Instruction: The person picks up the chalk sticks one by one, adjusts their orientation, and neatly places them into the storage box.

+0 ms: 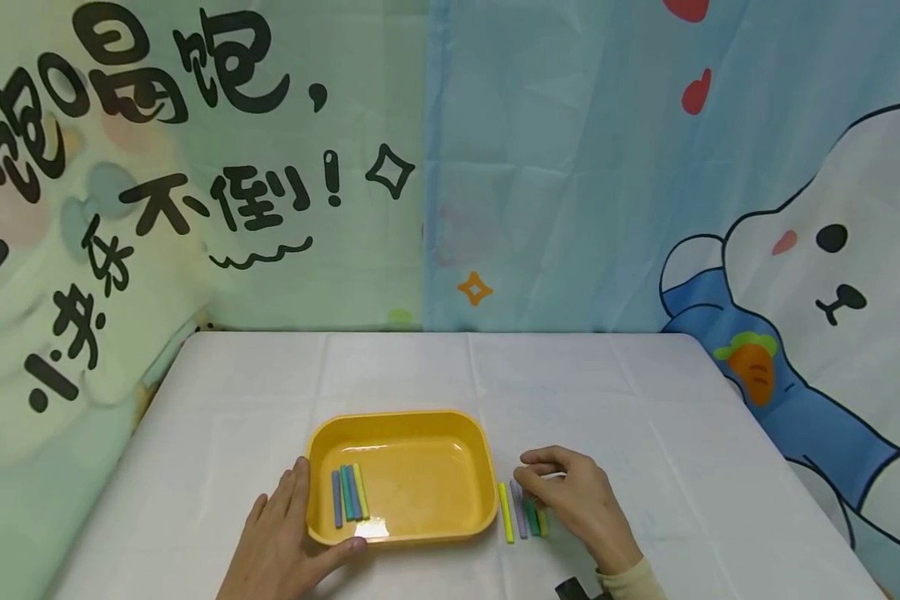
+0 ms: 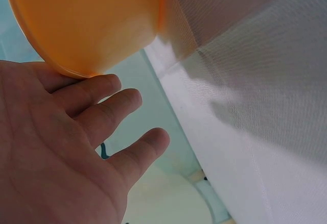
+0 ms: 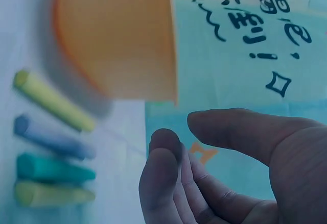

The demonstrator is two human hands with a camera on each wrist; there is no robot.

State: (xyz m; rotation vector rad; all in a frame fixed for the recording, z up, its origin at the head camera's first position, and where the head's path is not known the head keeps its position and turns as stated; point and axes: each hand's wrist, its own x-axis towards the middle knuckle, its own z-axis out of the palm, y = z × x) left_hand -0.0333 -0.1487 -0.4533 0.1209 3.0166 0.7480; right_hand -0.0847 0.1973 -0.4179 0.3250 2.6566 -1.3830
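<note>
A yellow tray (image 1: pixel 427 475) sits on the table, with several blue, green and yellow chalk sticks (image 1: pixel 350 492) side by side at its left end. My left hand (image 1: pixel 288 529) touches the tray's left side, its fingers extended along the wall and the thumb at the front rim. To the right of the tray lies a row of chalk sticks: a yellow one (image 1: pixel 506 512), a purple one (image 1: pixel 520 510), a green one (image 3: pixel 56 168) and another yellow one (image 3: pixel 53 193). Over this row hovers my right hand (image 1: pixel 573 496), fingers loosely bent, thumb and forefinger apart, holding nothing.
A white cloth covers the table (image 1: pixel 255 400). Behind it hangs a printed curtain (image 1: pixel 540 183) with lettering and a cartoon animal. A black object (image 1: pixel 572 589) shows at my right wrist.
</note>
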